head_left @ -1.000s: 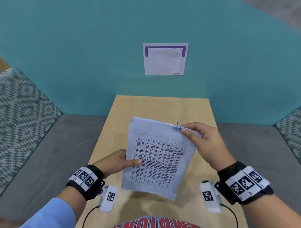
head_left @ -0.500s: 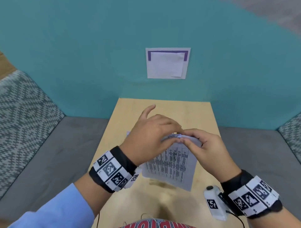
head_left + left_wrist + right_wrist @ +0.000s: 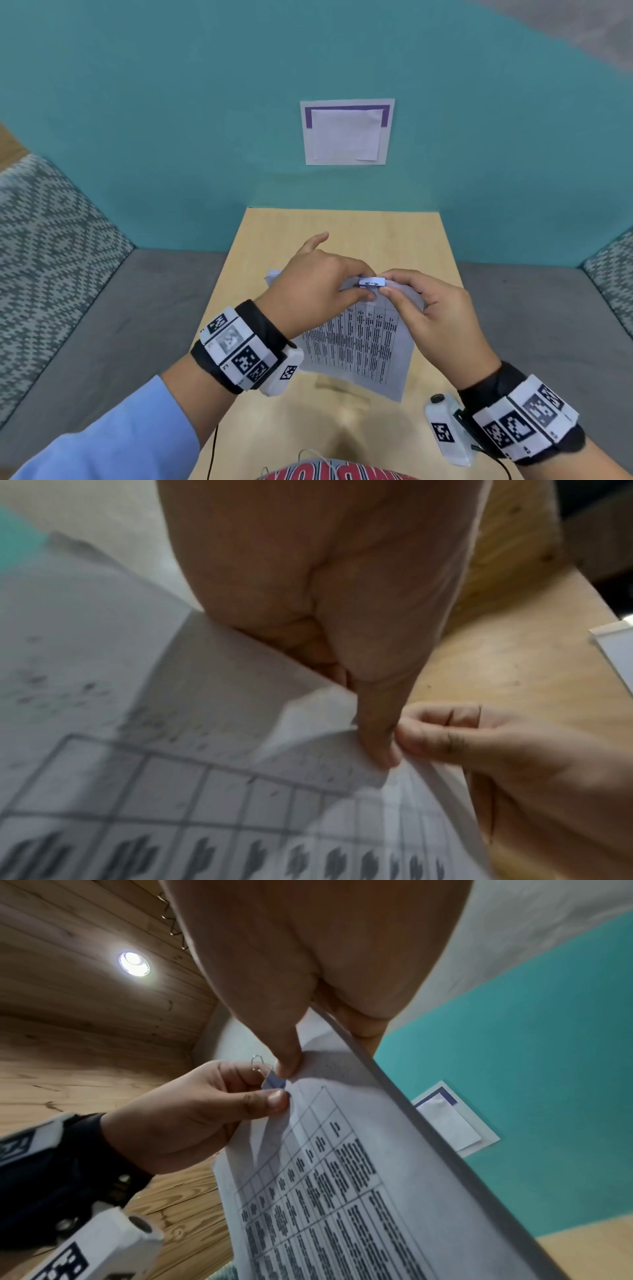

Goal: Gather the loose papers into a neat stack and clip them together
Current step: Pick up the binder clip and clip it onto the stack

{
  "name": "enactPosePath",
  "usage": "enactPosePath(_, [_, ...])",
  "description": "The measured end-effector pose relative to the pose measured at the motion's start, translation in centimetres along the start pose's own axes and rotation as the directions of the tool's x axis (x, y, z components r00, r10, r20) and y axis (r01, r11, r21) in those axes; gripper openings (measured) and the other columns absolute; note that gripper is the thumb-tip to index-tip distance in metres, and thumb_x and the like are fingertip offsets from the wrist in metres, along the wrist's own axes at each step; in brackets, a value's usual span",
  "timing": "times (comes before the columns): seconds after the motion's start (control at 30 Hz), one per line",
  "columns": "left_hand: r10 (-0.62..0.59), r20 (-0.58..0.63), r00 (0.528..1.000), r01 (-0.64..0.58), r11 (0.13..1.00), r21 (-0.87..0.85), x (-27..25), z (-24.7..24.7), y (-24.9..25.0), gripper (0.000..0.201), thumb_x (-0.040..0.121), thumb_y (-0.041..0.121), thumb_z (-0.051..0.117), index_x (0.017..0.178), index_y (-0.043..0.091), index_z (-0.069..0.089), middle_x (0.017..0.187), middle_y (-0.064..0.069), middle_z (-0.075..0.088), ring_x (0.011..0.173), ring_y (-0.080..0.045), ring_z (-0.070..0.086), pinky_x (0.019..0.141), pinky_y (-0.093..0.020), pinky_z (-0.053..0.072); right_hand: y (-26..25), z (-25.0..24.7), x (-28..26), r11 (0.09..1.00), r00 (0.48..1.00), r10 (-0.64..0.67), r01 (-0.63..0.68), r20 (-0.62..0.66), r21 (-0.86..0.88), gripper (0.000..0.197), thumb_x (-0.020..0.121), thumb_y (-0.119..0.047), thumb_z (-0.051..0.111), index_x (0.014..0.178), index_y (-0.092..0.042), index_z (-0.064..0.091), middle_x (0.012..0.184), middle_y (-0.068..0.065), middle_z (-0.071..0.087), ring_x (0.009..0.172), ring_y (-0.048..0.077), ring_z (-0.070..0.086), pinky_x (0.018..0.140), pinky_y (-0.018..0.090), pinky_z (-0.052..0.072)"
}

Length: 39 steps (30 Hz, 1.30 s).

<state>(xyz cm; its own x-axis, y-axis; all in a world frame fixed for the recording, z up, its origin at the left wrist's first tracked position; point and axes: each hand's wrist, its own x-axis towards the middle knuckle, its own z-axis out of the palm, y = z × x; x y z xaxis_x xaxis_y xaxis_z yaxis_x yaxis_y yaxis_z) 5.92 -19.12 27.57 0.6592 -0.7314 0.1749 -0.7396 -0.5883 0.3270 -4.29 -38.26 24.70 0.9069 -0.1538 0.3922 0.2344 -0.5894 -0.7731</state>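
Observation:
A stack of printed papers (image 3: 363,342) with a table of text is held tilted above the wooden table (image 3: 404,240). A small blue-grey binder clip (image 3: 371,283) sits on the stack's top edge. My left hand (image 3: 356,287) reaches over from the left and pinches the clip (image 3: 274,1081), thumb in front and fingers behind by its wire handle (image 3: 257,1061). My right hand (image 3: 387,289) pinches the paper stack (image 3: 342,1177) just right of the clip, its thumb tip touching the clip. In the left wrist view only the papers (image 3: 171,750) and both thumbs show.
The narrow table runs up to a teal wall (image 3: 171,137) bearing a white sheet with a purple border (image 3: 346,132). Grey bench seats (image 3: 120,325) with patterned cushions (image 3: 44,222) flank the table on both sides. Wrist camera units hang under both wrists.
My left hand has let go of the stack's left edge and moved up to the clip on the top edge. The right hand has kept its hold near the clip.

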Motion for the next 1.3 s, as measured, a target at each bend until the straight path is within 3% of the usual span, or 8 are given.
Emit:
enactPosePath(0.17, [-0.09, 0.111, 0.99, 0.104, 0.987, -0.126, 0.4, 0.1, -0.4, 0.016, 0.097, 0.047, 0.069, 0.102, 0.033, 0.074, 0.094, 0.009, 0.081, 0.09, -0.013, 0.071, 0.131, -0.043, 0.019, 0.2, 0.6, 0.7, 0.992, 0.999, -0.038, 0.041, 0.024, -0.117, 0.01, 0.094, -0.019, 0.074, 0.102, -0.021, 0.079, 0.095, -0.013, 0.072, 0.094, -0.004, 0.065, 0.081, 0.003, 0.042])
enactPosePath(0.3, [-0.098, 0.269, 0.958, 0.179, 0.938, -0.297, -0.1, -1.3, -0.8, 0.028, 0.09, 0.052, 0.077, 0.108, 0.03, 0.079, 0.098, 0.01, 0.081, 0.095, -0.013, 0.073, 0.102, -0.045, 0.054, 0.4, 0.9, 0.8, 0.996, 0.998, 0.024, -0.019, 0.05, -0.09, 0.009, 0.094, -0.021, 0.073, 0.101, -0.021, 0.08, 0.094, -0.014, 0.073, 0.095, -0.004, 0.064, 0.08, 0.001, 0.041])
enactPosePath(0.47, [-0.127, 0.4, 0.908, 0.351, 0.752, -0.558, 0.1, -2.1, -1.5, 0.044, 0.105, 0.057, 0.054, 0.109, 0.026, 0.084, 0.111, 0.002, 0.084, 0.103, -0.008, 0.074, 0.106, -0.035, 0.052, 0.5, 0.9, 0.7, 0.996, 0.999, -0.003, 0.008, 0.049, -0.093, 0.009, 0.093, -0.021, 0.075, 0.101, -0.021, 0.08, 0.094, -0.013, 0.074, 0.094, -0.005, 0.065, 0.08, 0.001, 0.041])
enactPosePath(0.63, [-0.134, 0.353, 0.926, 0.289, 0.853, -0.435, 0.7, -1.4, -1.2, 0.022, 0.089, 0.046, 0.083, 0.098, 0.026, 0.084, 0.09, 0.001, 0.082, 0.076, -0.009, 0.069, 0.076, -0.032, 0.053, 0.5, 0.8, 0.8, 0.992, 0.989, 0.127, -0.127, 0.079, -0.013, 0.007, 0.093, -0.023, 0.076, 0.098, -0.023, 0.081, 0.094, -0.016, 0.077, 0.095, -0.002, 0.068, 0.08, 0.007, 0.047])
enactPosePath(0.97, [-0.168, 0.215, 0.962, 0.224, 0.937, -0.268, -0.3, -2.4, -3.0, 0.038, 0.075, 0.045, 0.093, 0.107, 0.034, 0.076, 0.099, 0.011, 0.08, 0.09, -0.004, 0.072, 0.081, -0.027, 0.056, -0.1, -1.2, 1.7, 0.935, 0.95, 0.275, -0.3, 0.147, 0.189, 0.005, 0.088, -0.025, 0.08, 0.091, -0.022, 0.083, 0.093, -0.014, 0.081, 0.09, 0.004, 0.074, 0.083, 0.022, 0.054])
enactPosePath(1.07, [-0.332, 0.149, 0.931, 0.356, 0.746, -0.562, -2.4, -1.9, -6.8, 0.038, 0.074, 0.026, 0.098, 0.104, 0.028, 0.075, 0.091, 0.004, 0.08, 0.076, -0.008, 0.071, 0.071, -0.028, 0.058, 0.2, -2.5, 2.1, 0.888, 0.94, 0.291, -0.335, 0.181, 0.314, 0.008, 0.087, -0.022, 0.081, 0.093, -0.017, 0.084, 0.096, -0.003, 0.083, 0.091, 0.018, 0.076, 0.086, 0.035, 0.059])
enactPosePath(1.2, [-0.329, 0.305, 0.894, 0.368, 0.15, -0.918, -5.2, 3.8, -7.8, 0.044, 0.086, 0.013, 0.084, 0.128, 0.008, 0.071, 0.123, -0.01, 0.08, 0.103, -0.02, 0.077, 0.088, -0.034, 0.063, 1.6, -2.8, 2.9, 0.823, 0.927, 0.349, -0.374, 0.139, 0.428, 0.026, 0.079, -0.026, 0.082, 0.097, -0.008, 0.082, 0.103, 0.012, 0.081, 0.088, 0.022, 0.072, 0.087, 0.039, 0.057])
enactPosePath(1.3, [-0.309, 0.411, 0.858, 0.462, 0.112, -0.88, -6.6, 8.4, -6.3, 0.046, 0.089, 0.023, 0.08, 0.132, 0.009, 0.072, 0.13, -0.007, 0.078, 0.117, -0.023, 0.075, 0.105, -0.039, 0.058, 3.3, -2.9, 3.7, 0.748, 0.895, 0.436, -0.42, 0.098, 0.513, 0.046, 0.067, -0.037, 0.086, 0.102, -0.008, 0.081, 0.11, 0.019, 0.079, 0.088, 0.025, 0.07, 0.085, 0.04, 0.054])
